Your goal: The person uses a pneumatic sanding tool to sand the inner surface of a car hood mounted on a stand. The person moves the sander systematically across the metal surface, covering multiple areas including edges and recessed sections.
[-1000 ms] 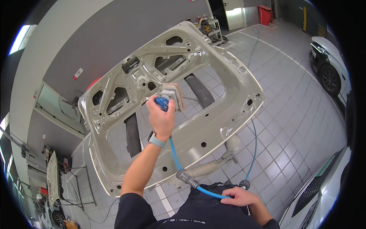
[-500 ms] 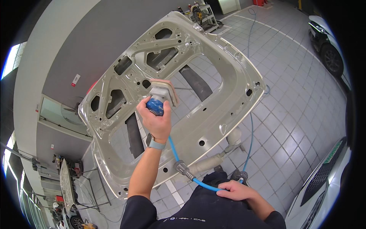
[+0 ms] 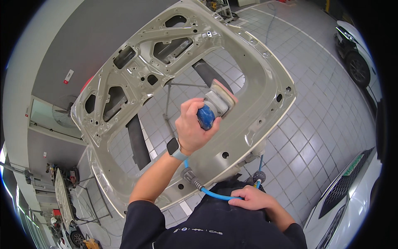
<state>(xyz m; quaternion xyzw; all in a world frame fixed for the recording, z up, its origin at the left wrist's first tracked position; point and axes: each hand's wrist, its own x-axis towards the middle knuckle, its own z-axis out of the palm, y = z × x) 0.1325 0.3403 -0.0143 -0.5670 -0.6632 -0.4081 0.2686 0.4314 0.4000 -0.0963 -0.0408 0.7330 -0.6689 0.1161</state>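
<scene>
My left hand (image 3: 192,126), with a watch on its wrist, grips the blue body of a power sander (image 3: 207,116). The sander's grey head and pinkish pad (image 3: 224,93) are over the right part of the window opening and its inner border in a large glossy grey-beige car tailgate panel (image 3: 269,103); whether the pad touches the metal I cannot tell. A blue air hose (image 3: 213,195) with a ribbed grey sleeve runs down from under my left wrist. My right hand (image 3: 251,198) is closed on this hose at my waist, just below a round coupling (image 3: 259,178).
Dark padded stand bars (image 3: 139,141) show beneath the panel. Two white cars stand at right, one behind (image 3: 348,35) and one nearer (image 3: 352,199). At left are a fan (image 3: 64,116) and another panel on a rack (image 3: 63,195). A tool cart (image 3: 219,10) stands at the back.
My left hand has moved the sander rightward along the window opening, turning it toward the right. My right hand keeps its hold on the hose. The view has shifted slightly.
</scene>
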